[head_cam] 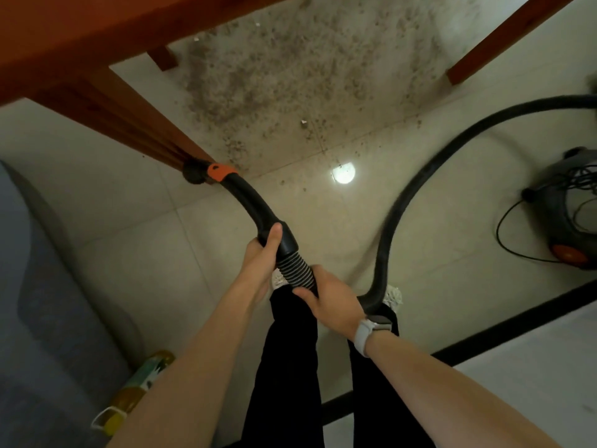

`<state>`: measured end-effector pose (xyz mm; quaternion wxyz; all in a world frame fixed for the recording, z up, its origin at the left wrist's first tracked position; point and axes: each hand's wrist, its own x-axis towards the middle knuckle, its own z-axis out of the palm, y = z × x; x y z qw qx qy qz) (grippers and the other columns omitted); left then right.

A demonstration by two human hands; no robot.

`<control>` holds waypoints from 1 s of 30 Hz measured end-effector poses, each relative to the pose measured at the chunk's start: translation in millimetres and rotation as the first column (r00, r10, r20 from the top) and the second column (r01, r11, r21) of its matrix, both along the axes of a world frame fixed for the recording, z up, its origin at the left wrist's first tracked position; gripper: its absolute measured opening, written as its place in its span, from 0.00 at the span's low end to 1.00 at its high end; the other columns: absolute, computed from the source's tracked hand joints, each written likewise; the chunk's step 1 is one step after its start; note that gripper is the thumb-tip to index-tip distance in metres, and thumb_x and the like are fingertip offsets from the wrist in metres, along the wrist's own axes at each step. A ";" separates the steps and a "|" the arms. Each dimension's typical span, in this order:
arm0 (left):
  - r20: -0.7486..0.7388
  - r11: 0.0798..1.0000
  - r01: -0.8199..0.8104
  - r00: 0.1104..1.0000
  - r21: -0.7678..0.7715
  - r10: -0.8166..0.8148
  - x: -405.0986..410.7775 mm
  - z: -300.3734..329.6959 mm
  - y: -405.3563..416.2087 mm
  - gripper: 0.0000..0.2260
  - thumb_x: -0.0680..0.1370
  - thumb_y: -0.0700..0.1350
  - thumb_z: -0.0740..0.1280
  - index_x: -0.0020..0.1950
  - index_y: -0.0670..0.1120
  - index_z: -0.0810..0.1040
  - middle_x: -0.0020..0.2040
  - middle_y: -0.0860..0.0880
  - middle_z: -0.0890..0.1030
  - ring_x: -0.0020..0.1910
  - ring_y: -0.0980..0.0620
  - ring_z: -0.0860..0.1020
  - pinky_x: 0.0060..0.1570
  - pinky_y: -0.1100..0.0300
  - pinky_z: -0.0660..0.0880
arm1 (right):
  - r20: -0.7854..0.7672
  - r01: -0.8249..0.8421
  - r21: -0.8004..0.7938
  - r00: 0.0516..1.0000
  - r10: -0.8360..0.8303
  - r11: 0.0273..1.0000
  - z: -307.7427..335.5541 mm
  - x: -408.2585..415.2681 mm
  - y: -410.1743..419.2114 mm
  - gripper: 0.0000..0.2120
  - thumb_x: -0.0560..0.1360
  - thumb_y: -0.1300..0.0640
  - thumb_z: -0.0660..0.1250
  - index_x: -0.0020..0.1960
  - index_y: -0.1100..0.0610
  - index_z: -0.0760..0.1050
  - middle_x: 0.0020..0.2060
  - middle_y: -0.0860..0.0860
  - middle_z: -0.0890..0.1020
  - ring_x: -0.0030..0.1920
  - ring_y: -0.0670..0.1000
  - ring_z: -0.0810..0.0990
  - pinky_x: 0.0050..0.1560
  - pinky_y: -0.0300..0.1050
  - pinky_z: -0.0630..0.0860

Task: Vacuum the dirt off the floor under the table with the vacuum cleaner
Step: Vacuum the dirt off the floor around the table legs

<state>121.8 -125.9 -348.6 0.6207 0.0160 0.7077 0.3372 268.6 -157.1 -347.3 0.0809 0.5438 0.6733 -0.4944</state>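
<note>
A wide patch of brown dirt [290,69] covers the pale tiles under the red-brown wooden table [97,43]. My left hand [261,257] grips the curved black vacuum handle [255,202], whose orange-collared end [219,171] sits by the foot of the near table leg [139,118]. My right hand [329,299] holds the ribbed hose [295,265] just behind the handle. The black hose [420,176] loops right to the grey vacuum cleaner body [568,208] with an orange wheel. The nozzle is hidden.
Two more table legs stand at the back [163,58] and at the right [497,40]. A grey sofa [48,286] fills the left. A yellow-green bottle [139,386] lies by it. A black floor strip [484,334] crosses at right. The vacuum's cord [504,240] curls on the tiles.
</note>
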 end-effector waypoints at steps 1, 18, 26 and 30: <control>-0.032 1.000 0.012 0.999 -0.015 -0.012 2.8 -3.7 1.6 0.17 0.79 0.51 0.63 0.59 0.39 0.72 0.56 0.41 0.79 0.56 0.45 0.78 0.57 0.53 0.74 | 0.077 -0.011 0.076 0.997 0.006 0.997 -1.6 -1.2 -2.7 0.22 0.78 0.44 0.61 0.63 0.59 0.67 0.51 0.56 0.79 0.51 0.59 0.77 0.47 0.51 0.72; -0.146 0.915 0.402 0.905 -0.016 -0.400 9.5 -89.3 -25.3 0.20 0.79 0.52 0.62 0.65 0.40 0.70 0.60 0.43 0.77 0.57 0.49 0.76 0.58 0.57 0.72 | -0.051 0.398 -0.278 0.903 -0.427 0.874 -83.7 -11.7 115.1 0.21 0.81 0.51 0.56 0.70 0.61 0.67 0.63 0.57 0.76 0.59 0.54 0.76 0.63 0.49 0.71; 0.034 0.827 0.549 0.830 0.118 -0.556 -3.6 -108.6 -12.7 0.20 0.78 0.48 0.64 0.69 0.45 0.65 0.61 0.50 0.74 0.58 0.54 0.74 0.52 0.67 0.72 | -0.068 0.516 -0.720 0.613 -0.787 0.464 -124.0 -68.2 164.8 0.15 0.80 0.50 0.60 0.57 0.61 0.68 0.38 0.56 0.76 0.35 0.54 0.78 0.42 0.49 0.78; 0.127 0.924 0.382 0.915 0.034 -0.383 -11.6 -114.9 -1.7 0.14 0.78 0.45 0.65 0.62 0.47 0.69 0.56 0.49 0.77 0.51 0.57 0.77 0.47 0.68 0.73 | -0.011 0.471 -0.825 0.541 -0.841 0.314 -141.9 -73.8 182.1 0.10 0.79 0.53 0.63 0.50 0.59 0.67 0.34 0.55 0.71 0.32 0.54 0.73 0.39 0.49 0.78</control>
